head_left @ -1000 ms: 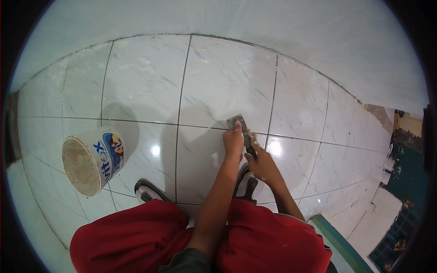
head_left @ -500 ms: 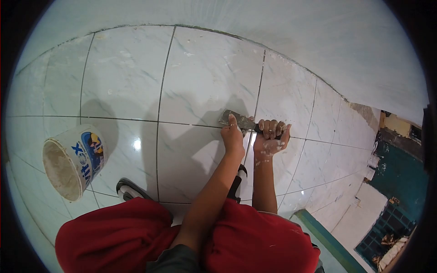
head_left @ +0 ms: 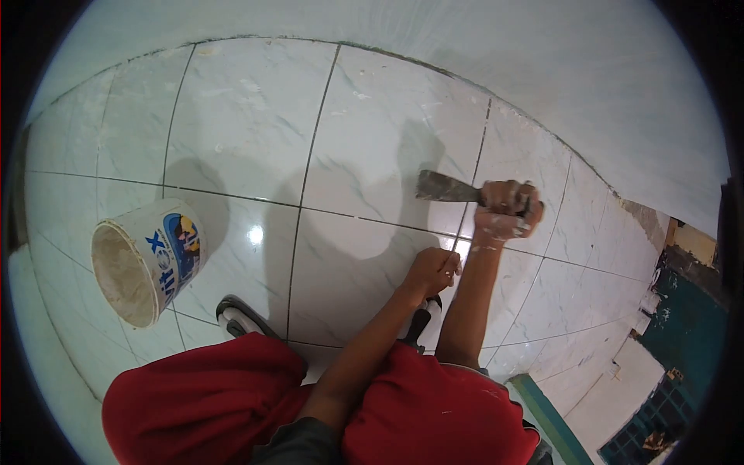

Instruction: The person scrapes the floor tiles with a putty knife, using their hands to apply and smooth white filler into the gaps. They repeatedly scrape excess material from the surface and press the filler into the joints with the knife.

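Observation:
A putty knife (head_left: 448,187) is in my right hand (head_left: 508,209), whose fingers are wrapped round its dark handle; the blade points left above the floor tiles. White smears cover that hand. My left hand (head_left: 434,271) is lower and to the left, clear of the knife, with its fingers curled in. Whether anything small lies inside them is hidden. To the far left a white bucket (head_left: 180,248) with a blue label leans towards the camera in this view, pale residue on its inside.
White tiles (head_left: 372,139) with dark joints cover the floor up to a pale wall (head_left: 542,62). My sandalled feet and red-covered knees (head_left: 434,411) are at the bottom. A green-edged step (head_left: 554,418) and a dark green surface (head_left: 686,310) lie at the right.
My left hand has let go of the blade and moved down and right. My right hand has moved up and right with the knife. The view has shifted slightly.

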A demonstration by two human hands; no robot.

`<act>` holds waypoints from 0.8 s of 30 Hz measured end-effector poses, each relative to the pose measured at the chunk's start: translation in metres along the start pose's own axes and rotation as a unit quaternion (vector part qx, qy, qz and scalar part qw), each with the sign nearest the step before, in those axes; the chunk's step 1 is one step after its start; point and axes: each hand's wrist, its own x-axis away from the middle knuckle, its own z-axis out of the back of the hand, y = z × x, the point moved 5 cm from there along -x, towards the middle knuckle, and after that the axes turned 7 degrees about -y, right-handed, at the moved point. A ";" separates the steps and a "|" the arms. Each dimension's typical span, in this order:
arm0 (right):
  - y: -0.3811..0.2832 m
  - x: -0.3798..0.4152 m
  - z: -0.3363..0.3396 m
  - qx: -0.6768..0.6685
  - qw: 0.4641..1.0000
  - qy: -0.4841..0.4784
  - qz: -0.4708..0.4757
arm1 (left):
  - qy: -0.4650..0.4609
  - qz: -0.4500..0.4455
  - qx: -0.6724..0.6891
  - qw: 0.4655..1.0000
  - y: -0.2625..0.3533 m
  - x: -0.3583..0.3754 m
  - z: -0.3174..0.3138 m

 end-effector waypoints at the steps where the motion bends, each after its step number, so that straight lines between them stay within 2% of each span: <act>1: -0.006 -0.004 -0.005 0.030 1.000 0.000 0.001 | -0.010 -0.013 -0.026 1.000 0.003 0.000 0.000; 2: 0.000 -0.004 -0.001 0.031 1.000 0.003 0.003 | -0.014 -0.010 -0.026 1.000 0.004 0.002 -0.001; 4: 0.024 -0.006 0.007 0.027 0.998 0.042 -0.034 | 0.071 -0.030 0.089 0.993 0.006 0.004 0.003; 5: 0.026 -0.003 0.007 0.055 0.997 0.054 -0.027 | 0.070 -0.032 0.093 0.993 0.005 0.003 0.006; 6: 0.026 -0.003 0.005 0.059 0.997 0.051 -0.030 | 0.141 -0.102 -0.018 0.985 0.013 0.007 0.020; 7: 0.026 -0.003 0.000 0.054 0.998 0.024 -0.031 | 0.211 -0.166 -0.129 0.955 0.022 0.011 0.028; 8: 0.026 -0.002 -0.002 0.048 0.998 0.000 -0.031 | 0.214 -0.161 -0.125 0.955 0.021 0.007 0.028; 10: 0.025 -0.001 0.003 0.023 0.999 0.003 -0.025 | 0.351 -0.275 -0.194 0.874 0.065 0.007 0.050; 12: 0.024 -0.002 0.009 0.022 0.999 0.023 -0.032 | 0.349 -0.341 -0.237 0.840 0.098 -0.011 0.056; 13: 0.019 -0.002 -0.003 0.084 0.996 0.002 -0.013 | 0.339 -0.364 -0.234 0.835 0.110 -0.025 0.060; 15: 0.020 0.001 -0.003 0.082 0.996 0.019 -0.024 | 0.332 -0.383 -0.231 0.830 0.120 -0.049 0.064; 17: 0.016 0.001 0.012 0.124 0.989 0.079 -0.011 | 0.219 -0.320 -0.192 0.901 0.117 -0.078 0.061; 18: 0.013 0.000 0.014 0.124 0.989 0.080 -0.013 | 0.221 -0.317 -0.192 0.902 0.117 -0.082 0.061; 20: 0.003 0.000 0.019 0.131 0.988 0.077 -0.006 | 0.135 -0.238 -0.221 0.936 0.110 -0.099 0.053; 22: 0.001 0.001 0.025 0.085 0.993 0.079 0.001 | 0.150 -0.221 -0.237 0.934 0.101 -0.105 0.055; 24: 0.009 0.000 0.029 -0.024 0.998 0.054 -0.013 | 0.164 -0.206 -0.250 0.932 0.090 -0.108 0.059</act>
